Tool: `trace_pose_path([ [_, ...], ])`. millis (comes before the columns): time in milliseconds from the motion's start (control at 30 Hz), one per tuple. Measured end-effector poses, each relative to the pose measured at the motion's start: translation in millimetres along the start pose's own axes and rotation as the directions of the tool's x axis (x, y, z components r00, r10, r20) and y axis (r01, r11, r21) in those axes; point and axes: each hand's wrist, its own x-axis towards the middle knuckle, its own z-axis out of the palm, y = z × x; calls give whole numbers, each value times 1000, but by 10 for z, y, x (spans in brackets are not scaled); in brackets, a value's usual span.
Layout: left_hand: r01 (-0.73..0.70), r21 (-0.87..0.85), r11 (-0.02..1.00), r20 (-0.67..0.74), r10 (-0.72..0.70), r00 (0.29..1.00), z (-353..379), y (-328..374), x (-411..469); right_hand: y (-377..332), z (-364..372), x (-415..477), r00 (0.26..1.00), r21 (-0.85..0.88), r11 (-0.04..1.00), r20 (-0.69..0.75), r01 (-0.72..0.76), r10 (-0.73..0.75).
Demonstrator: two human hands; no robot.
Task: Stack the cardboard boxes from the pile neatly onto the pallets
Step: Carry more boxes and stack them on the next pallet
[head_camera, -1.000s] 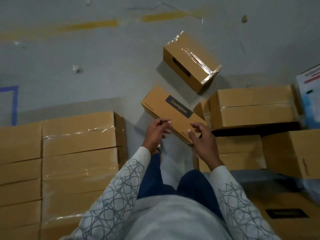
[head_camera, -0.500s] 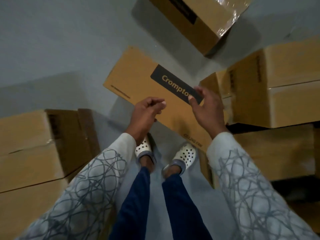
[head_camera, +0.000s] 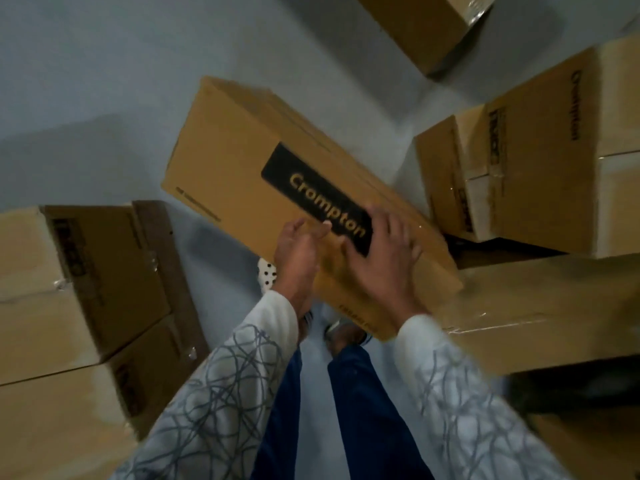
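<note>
Though far from done, well under way, seemingly: stack (head_camera: 69,289) at left squared up in tiers, pallet beneath not visible. Mid-pickup now. Crompton box (head_camera: 242,161) tilted over the floor (head_camera: 104,81) ahead of the feet, near end just beside the pile (head_camera: 540,161) at right. Right hand (head_camera: 384,261) flat on its top face, fingers spread. Left hand (head_camera: 298,261) at near edge, fingers straight, touching, not clamped. Left to do: lift, carry, place, then the pile, plus a far box (head_camera: 426,32).
</note>
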Motion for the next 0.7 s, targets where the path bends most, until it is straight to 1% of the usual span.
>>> trace_pose_path([
  [67, 51, -20, 998, -85, -53, 995, -110, -112, -120, -140, 128, -399, 995, -30, 998, 82, 54, -51],
  [167, 236, -78, 969, -126, -244, 961, -265, -468, -27, -129, 258, -565, 972, -50, 997, 231, 55, -43],
  [233, 303, -131, 944, -193, -324, 926, -400, -748, 189, -77, 322, -353, 971, -32, 999, 236, 34, -26],
  [267, 309, -168, 936, -231, -342, 911, -447, -803, 266, -55, 359, -174, 979, -36, 999, 205, 24, -16],
  [333, 311, -203, 928, -282, -360, 889, -493, -669, 209, 16, 477, 315, 989, -56, 998, 145, -1, 9],
  [367, 303, -218, 928, -296, -359, 885, -507, -679, 241, 52, 550, 563, 989, -70, 997, 144, -14, 24],
  [433, 275, -257, 927, -285, -344, 895, -483, -726, 311, 122, 712, 988, 979, -102, 994, 195, -42, 61],
  [500, 248, -319, 915, -269, -339, 902, -449, -748, 371, 136, 835, 1246, 964, -76, 993, 245, -86, 102],
  [533, 248, -341, 907, -266, -347, 899, -441, -730, 385, 90, 860, 1296, 961, -40, 993, 248, -114, 120],
  [600, 226, -380, 897, -286, -346, 894, -453, -635, 360, -35, 803, 1266, 969, 20, 990, 205, -142, 134],
  [700, 156, -447, 881, -337, -327, 883, -582, -465, 147, -246, 493, 1015, 982, 39, 989, 128, -144, 138],
])
